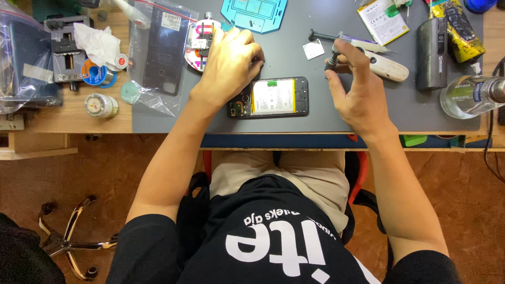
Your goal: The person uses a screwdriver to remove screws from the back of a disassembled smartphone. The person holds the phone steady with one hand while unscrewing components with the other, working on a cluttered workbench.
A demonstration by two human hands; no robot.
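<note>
The left hand (229, 66) rests curled just above the opened phone (269, 98) on the desk (368, 105). The right hand (353, 84), right of the phone, pinches a small dark tool (333, 59). The phone looks light, stiff and fragile; best held by its edges.

Opened phone (273, 97), yellow battery showing, flat on mat; dark screwdriver (332, 59) upright.

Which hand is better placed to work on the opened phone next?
Probably the right hand: it pinches a small dark tool beside the opened phone, while the left hand rests by the phone's top edge.
</note>
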